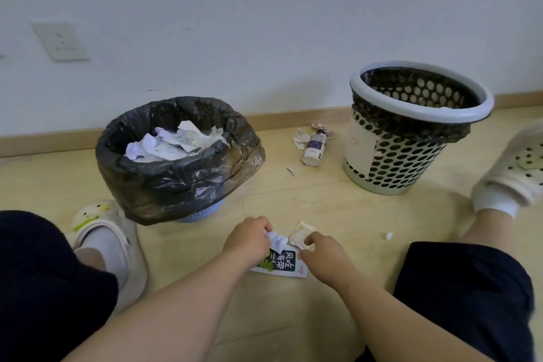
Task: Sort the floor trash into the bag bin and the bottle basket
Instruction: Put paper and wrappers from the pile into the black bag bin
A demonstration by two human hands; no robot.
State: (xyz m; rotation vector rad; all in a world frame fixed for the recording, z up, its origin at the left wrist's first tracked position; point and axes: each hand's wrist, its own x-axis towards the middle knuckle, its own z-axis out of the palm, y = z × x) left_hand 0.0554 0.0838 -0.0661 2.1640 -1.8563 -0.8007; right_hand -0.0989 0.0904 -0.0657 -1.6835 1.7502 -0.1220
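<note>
My left hand (249, 239) pinches a crumpled white paper (276, 239) just above the floor. Beside it, my right hand (321, 256) pinches a cream wrapper (300, 234). Under both hands lies a flat black and white snack packet (283, 266). The bag bin (176, 161), lined with a black bag and holding crumpled paper, stands at the left by the wall. At the right is the perforated white bottle basket (411, 132), also lined in black. A small bottle (314, 147) lies on its side between them, next to crumpled wrappers (302, 138).
My slippered feet (108, 241) (511, 173) and dark-clad knees flank the work area. Small paper scraps (388, 236) (291, 170) lie on the light wood floor. A wall outlet (60, 42) sits at the upper left.
</note>
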